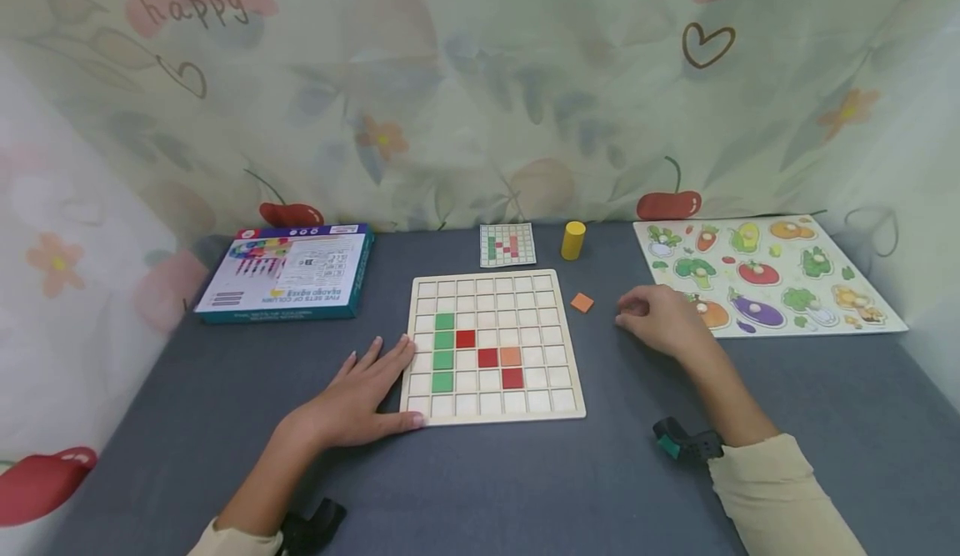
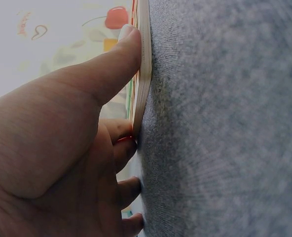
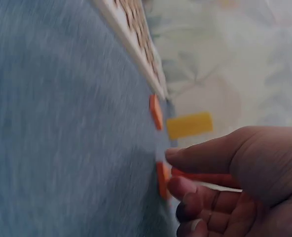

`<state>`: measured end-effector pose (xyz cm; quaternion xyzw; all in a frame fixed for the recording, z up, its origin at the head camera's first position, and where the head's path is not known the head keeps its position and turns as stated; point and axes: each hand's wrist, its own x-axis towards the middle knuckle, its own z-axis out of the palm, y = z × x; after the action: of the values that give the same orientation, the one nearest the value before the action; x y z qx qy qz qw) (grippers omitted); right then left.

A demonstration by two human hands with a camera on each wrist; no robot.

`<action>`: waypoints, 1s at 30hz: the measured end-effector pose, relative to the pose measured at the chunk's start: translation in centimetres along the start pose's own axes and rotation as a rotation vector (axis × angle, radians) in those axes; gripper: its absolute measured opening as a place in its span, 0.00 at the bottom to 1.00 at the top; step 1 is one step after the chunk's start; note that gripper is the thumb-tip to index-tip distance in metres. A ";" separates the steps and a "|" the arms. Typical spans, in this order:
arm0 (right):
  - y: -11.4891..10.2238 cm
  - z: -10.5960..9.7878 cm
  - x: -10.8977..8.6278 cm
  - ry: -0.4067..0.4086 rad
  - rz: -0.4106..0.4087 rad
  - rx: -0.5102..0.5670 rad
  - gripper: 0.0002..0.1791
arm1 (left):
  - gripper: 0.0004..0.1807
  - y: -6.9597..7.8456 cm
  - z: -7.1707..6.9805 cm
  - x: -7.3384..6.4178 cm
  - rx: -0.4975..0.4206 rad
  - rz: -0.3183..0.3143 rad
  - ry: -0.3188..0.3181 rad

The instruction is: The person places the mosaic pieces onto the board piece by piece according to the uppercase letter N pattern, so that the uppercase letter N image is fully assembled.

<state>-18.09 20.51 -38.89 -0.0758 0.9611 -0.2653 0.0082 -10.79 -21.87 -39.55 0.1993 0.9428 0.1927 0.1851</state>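
Observation:
A pale wooden grid board (image 1: pixel 491 406) lies in the middle. My left hand (image 1: pixel 352 406) rests at its left side, fingers spread, with fingertips on the left edge and the thumb at the front left corner. In the grid sit a column of several green tiles (image 1: pixel 443 359), three red tiles (image 1: pixel 487 358) and one orange tile (image 1: pixel 510 357). My right hand (image 1: pixel 663 321) is low over the table, right of the board, fingers loosely bent. Right at its fingertips is an orange tile (image 3: pixel 162 180), hidden in the head view. Another orange tile (image 1: pixel 582 303) lies between hand and board.
Behind the board are a small pattern card (image 1: pixel 507 245) and an upright yellow cylinder (image 1: pixel 573 241). A boxed set (image 1: pixel 288 277) lies at the back left. A vegetable picture board (image 1: pixel 772 277) lies at the back right, partly behind my right hand. A printed curtain (image 1: pixel 465 122) hangs behind.

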 end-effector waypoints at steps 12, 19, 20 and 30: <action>1.2 -0.2 0.1 0.030 0.050 0.019 0.12 | 0.57 0.1 0.0 -0.1 0.001 0.001 0.008; 1.0 -0.1 0.0 0.009 0.036 0.120 0.06 | 0.56 0.2 -0.1 -0.1 -0.001 0.000 0.002; 1.0 -0.1 0.0 0.001 0.035 0.130 0.05 | 0.56 0.2 -0.1 -0.1 -0.001 -0.001 0.002; 0.6 0.3 0.1 -0.034 0.053 0.236 0.06 | 0.56 0.1 -0.1 -0.1 -0.002 0.009 0.004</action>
<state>-18.25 20.84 -39.40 -0.0533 0.9246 -0.3751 0.0405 -10.70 -21.87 -39.38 0.2028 0.9421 0.1948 0.1825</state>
